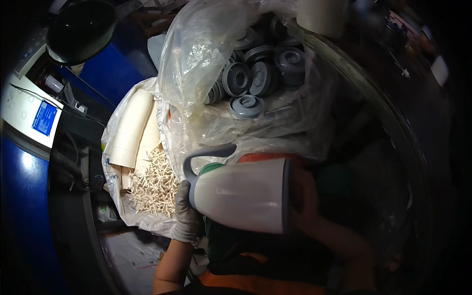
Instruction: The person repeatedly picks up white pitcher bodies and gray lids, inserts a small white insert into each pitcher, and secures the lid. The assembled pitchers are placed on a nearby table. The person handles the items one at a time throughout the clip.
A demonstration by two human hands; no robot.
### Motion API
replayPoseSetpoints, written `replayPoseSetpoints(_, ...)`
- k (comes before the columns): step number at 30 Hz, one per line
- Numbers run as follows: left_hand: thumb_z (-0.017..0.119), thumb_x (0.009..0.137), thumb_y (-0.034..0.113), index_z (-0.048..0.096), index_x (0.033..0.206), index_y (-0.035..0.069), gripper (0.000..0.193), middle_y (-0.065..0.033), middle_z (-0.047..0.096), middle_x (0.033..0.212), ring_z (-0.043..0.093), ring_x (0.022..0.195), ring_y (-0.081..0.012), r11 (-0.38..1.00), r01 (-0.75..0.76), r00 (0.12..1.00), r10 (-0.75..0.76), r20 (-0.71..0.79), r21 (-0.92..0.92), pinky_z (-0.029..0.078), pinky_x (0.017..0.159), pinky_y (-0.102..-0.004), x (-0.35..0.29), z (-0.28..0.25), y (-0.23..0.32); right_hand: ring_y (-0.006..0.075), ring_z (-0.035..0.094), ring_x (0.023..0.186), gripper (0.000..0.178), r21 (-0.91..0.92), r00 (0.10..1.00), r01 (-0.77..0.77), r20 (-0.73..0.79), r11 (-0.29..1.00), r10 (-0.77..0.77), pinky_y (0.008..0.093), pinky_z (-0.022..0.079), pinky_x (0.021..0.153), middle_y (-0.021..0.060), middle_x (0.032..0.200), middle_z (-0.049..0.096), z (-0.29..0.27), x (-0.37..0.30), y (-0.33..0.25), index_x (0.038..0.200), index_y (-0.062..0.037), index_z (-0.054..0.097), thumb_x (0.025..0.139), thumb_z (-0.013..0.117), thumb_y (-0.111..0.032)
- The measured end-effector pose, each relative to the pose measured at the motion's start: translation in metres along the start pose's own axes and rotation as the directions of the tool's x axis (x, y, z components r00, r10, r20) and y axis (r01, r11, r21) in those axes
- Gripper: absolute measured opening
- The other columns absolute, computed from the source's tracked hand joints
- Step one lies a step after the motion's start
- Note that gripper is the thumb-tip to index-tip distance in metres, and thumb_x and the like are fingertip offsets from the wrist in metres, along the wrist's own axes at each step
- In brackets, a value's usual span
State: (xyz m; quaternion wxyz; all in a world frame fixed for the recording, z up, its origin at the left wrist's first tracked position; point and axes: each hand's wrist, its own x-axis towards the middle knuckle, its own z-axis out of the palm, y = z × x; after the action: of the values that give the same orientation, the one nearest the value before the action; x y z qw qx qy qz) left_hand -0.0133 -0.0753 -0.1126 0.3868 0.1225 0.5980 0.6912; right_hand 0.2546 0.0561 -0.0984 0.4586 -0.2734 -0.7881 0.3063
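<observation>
Here's the pale jug (241,196), lying on its side right between the two hands, tapered end toward the left, broad dark-rimmed end toward the right. The left hand (186,214), in a whitish glove, has the narrow end in its grasp: it comes up from below, wrist just under the jug, fingers curled against the grey collar. The left forearm (172,265) rises steeply behind it, bare below the cuff. And the grey handle (206,153) arcs just above that glove, its free tip pointing right, over the jug's side.

Across to the right hand (305,199), bare and deep in shadow at the broad end! Its forearm (344,243) slants up and inward from the lower right, elbow out wide. The fingers are lost in the dark behind the rim, so whether they grip it or only brace it, I cannot tell.

Just left of the gloved hand, a white sack (114,196) holds a heap of small pale pegs (155,189), with a long curved cream shell (132,130) standing above them. Farther out, above both hands, a clear plastic bag (191,59) spills open around grey round lids (263,76), one lid lying nearest the jug. Well off to the left of the glove sits a white machine panel (24,110) bearing a blue label.
</observation>
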Motion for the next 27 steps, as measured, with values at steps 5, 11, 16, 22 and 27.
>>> replayPoseSetpoints(5, 0.052, 0.093, 0.032, 0.050, 0.126, 0.000, 0.046, -0.0085, 0.060, 0.116, 0.054, 0.107, -0.0180, 0.992, -0.121, 0.991, 0.123, 0.049, -0.033, 0.039, 0.097, -0.0357, -0.011, 0.020, 0.026, 0.0237, 0.057, 0.104, 0.044, 0.545, 0.613, -0.755, 0.387, 0.365, 0.689, 0.0350, 0.045, 0.091, 0.0118, 0.114, 0.056, 0.040, -0.020, 0.040, 0.117, -0.0072, 0.055, 0.083, 0.065, -0.033)
replayPoseSetpoints(11, 0.052, 0.094, 0.022, 0.055, 0.120, 0.000, 0.034, -0.0095, 0.060, 0.117, 0.056, 0.102, -0.0154, 0.997, -0.080, 0.985, 0.077, 0.153, 0.015, 0.045, 0.088, -0.0308, -0.008, 0.028, 0.079, 0.0159, 0.056, 0.103, 0.032, 0.519, 0.815, -0.541, 0.131, 0.662, 0.565, 0.0307, 0.045, 0.090, 0.0073, 0.112, 0.058, -0.034, 0.022, -0.008, 0.117, -0.0058, 0.054, 0.092, 0.057, -0.026)
replayPoseSetpoints(16, 0.047, 0.093, 0.007, 0.063, 0.104, -0.004, 0.022, -0.0152, 0.059, 0.119, 0.059, 0.097, -0.0147, 0.734, -0.650, 0.626, 0.370, 0.687, 0.196, 0.048, 0.080, -0.0250, -0.019, 0.085, 0.085, 0.0155, 0.057, 0.095, 0.042, 0.361, 0.792, -0.443, 0.587, 0.821, 0.169, 0.0302, 0.047, 0.079, 0.0089, 0.107, 0.057, -0.038, 0.018, -0.064, 0.122, -0.0025, 0.049, 0.090, 0.059, -0.029)
replayPoseSetpoints(22, 0.046, 0.090, 0.015, 0.062, 0.102, -0.007, 0.029, -0.0178, 0.059, 0.118, 0.055, 0.109, -0.0269, 0.791, -0.564, 0.780, 0.415, 0.469, 0.238, 0.044, 0.093, -0.0342, -0.005, 0.103, 0.091, 0.0138, 0.058, 0.083, 0.047, 0.484, 0.961, -0.131, -0.152, 0.865, 0.230, 0.0310, 0.049, 0.078, 0.0076, 0.095, 0.059, -0.134, -0.002, -0.134, 0.126, -0.0070, 0.050, 0.094, 0.047, -0.041)
replayPoseSetpoints(27, 0.053, 0.091, 0.014, 0.062, 0.110, -0.003, 0.027, -0.0134, 0.059, 0.120, 0.057, 0.098, -0.0177, 0.890, -0.334, 0.773, 0.070, 0.630, 0.310, 0.045, 0.088, -0.0293, -0.016, 0.089, 0.057, 0.0101, 0.055, 0.080, 0.037, -0.287, 0.472, -0.176, -0.864, 0.942, -0.175, 0.0247, 0.044, 0.074, 0.0063, 0.088, 0.059, -0.210, -0.022, -0.140, 0.122, -0.0072, 0.050, 0.100, 0.040, -0.035)
